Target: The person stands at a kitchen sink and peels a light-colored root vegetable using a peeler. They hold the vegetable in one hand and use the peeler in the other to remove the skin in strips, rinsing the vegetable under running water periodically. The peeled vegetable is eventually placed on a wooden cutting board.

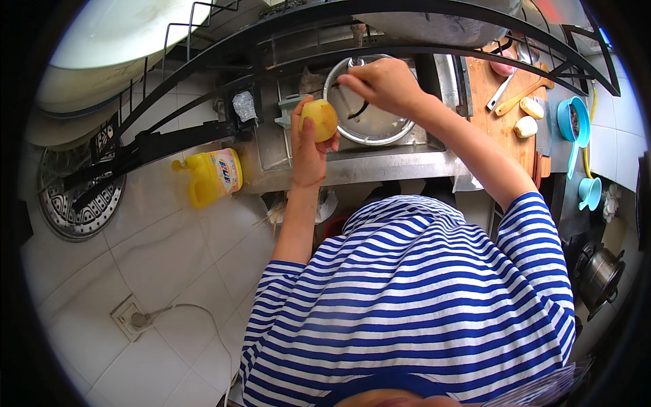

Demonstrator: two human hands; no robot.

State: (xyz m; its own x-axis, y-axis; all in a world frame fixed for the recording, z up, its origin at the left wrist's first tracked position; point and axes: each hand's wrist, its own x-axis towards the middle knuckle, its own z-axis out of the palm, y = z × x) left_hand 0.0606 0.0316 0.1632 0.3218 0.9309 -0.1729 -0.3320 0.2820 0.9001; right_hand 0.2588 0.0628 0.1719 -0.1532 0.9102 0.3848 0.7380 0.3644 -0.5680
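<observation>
My left hand (309, 152) holds a yellow potato (319, 121) at the sink's left side, thumb across its near face. A brown patch of skin shows on the potato's right side. To its right, my right hand (381, 84) is closed around a black-framed tool (360, 110) that looks like a peeler. Fingers and blur hide much of this tool. Below the right hand, a round metal basin (374, 141) stands in the stainless sink (366, 172) with cloudy water inside. Behind the hand is a metal tap (356, 61).
A black wire rack (315, 58) crosses above the sink. On the right, a wooden cutting board (480, 122) bears a wooden spatula (529, 94) and pale peeled pieces (526, 127). Beyond hangs a blue ladle (562, 122). Left, a yellow detergent jug (208, 175) stands near the sink.
</observation>
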